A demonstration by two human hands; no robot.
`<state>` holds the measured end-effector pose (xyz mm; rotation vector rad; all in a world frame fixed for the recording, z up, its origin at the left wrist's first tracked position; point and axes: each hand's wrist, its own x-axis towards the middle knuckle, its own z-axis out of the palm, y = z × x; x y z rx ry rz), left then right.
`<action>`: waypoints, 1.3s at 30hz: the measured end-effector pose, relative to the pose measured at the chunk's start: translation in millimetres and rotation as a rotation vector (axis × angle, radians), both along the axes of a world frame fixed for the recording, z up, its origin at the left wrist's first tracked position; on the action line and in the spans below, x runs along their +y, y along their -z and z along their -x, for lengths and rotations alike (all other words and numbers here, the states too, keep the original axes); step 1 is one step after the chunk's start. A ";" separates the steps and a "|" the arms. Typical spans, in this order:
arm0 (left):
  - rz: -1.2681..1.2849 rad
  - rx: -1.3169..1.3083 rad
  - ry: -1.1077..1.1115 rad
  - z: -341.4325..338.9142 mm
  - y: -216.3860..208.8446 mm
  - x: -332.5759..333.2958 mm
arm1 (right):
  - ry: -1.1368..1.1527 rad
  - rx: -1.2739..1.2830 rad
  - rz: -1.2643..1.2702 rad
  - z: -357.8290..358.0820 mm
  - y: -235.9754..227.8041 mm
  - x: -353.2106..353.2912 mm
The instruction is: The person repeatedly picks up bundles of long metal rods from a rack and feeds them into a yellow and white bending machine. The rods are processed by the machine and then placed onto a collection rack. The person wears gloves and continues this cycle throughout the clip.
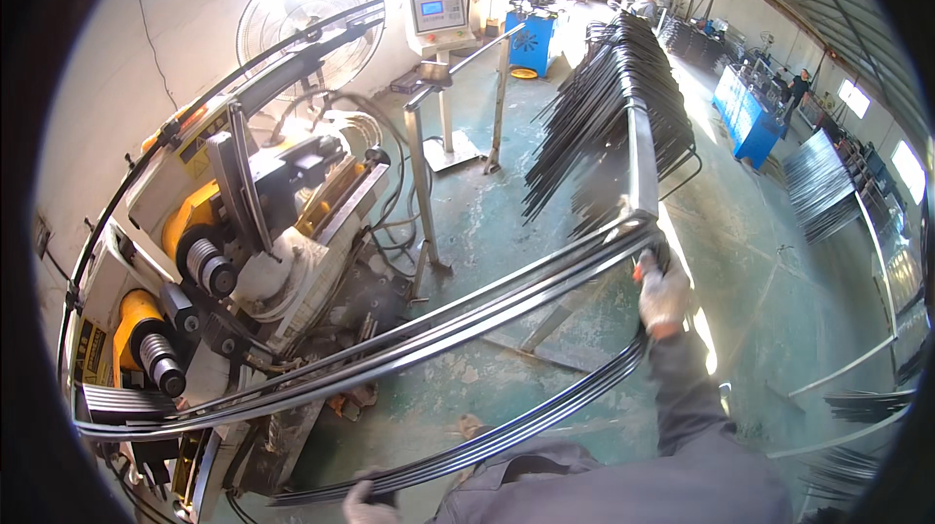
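My gloved right hand (664, 298) is closed at the right end of a lower bundle of long dark metal strips (545, 414). Something orange-red shows at its fingers. At the lower edge, my left hand (370, 503) wraps the bundle's left part; its fingers are partly hidden. The bundle spans in front of my body. Just beyond it, a second set of long metal strips (409, 354) stretches from the machine at left to the corner of a metal rack (641, 168), close to my right hand.
A bending machine (205, 261) with orange housings and ridged rollers stands at left. Behind it are a fan (312, 32) and a control panel (438, 15). Many dark bent rods (609, 105) hang on the rack. Blue machines (750, 113) and people stand farther off.
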<state>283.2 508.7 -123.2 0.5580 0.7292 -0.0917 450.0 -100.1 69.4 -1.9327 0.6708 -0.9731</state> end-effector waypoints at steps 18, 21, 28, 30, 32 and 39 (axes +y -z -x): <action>-0.339 -0.094 -0.067 -63.2 -87.6 -228.2 | 0.303 0.530 1.207 -324.0 -7.5 -356.2; -0.395 -0.009 -0.169 -19.9 -72.7 -231.1 | -0.001 0.080 1.110 -269.1 74.5 -238.9; -0.526 0.225 -0.655 130.6 -67.8 -180.0 | -1.087 0.922 0.809 -3.2 328.0 2.0; -0.647 0.236 -0.769 177.6 -79.1 -167.7 | -1.282 1.100 0.855 31.8 353.0 30.7; -0.729 0.213 -0.893 231.0 -94.0 -149.9 | -1.394 1.135 0.903 40.3 365.5 66.7; -1.610 0.578 -1.161 476.1 -152.3 -92.3 | -1.646 0.643 0.837 59.0 332.1 352.1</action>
